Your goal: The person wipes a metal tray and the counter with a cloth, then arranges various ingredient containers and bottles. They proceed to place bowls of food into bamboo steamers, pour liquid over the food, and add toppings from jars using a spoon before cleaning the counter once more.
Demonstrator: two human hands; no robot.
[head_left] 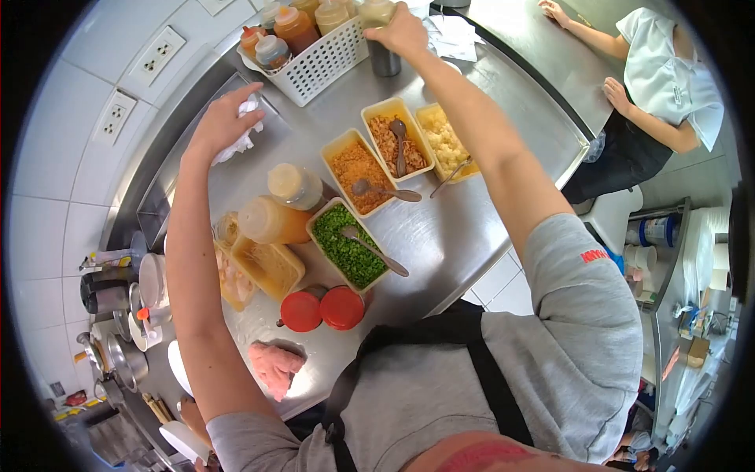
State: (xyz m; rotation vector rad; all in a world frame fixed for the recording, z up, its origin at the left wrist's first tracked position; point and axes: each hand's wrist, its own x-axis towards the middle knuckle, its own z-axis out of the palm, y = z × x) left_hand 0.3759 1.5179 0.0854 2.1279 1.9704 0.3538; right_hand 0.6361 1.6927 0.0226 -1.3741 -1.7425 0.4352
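My right hand point(403, 33) is closed around the upper part of a bottle point(384, 60) with a dark lower half, beside the white basket's right end. My left hand point(224, 119) has its fingers stretched apart above a crumpled white cloth or paper point(238, 148) near the wall side. A white perforated basket point(324, 64) of sauce bottles stands between my hands. Below it are tubs of orange-brown crumbs point(358, 167), brown shreds point(387, 141) and pale yellow chunks point(442, 140), each with a spoon. Chopped greens point(346, 245) fill another tub, also with a spoon.
Squeeze bottles point(271, 220), a tub of tan paste point(271, 267) and red-lidded jars point(342, 307) stand on the steel counter point(440, 236). A pink cloth point(275, 368) lies near my body. Another person point(668, 79) rests their hands on the adjoining counter at right.
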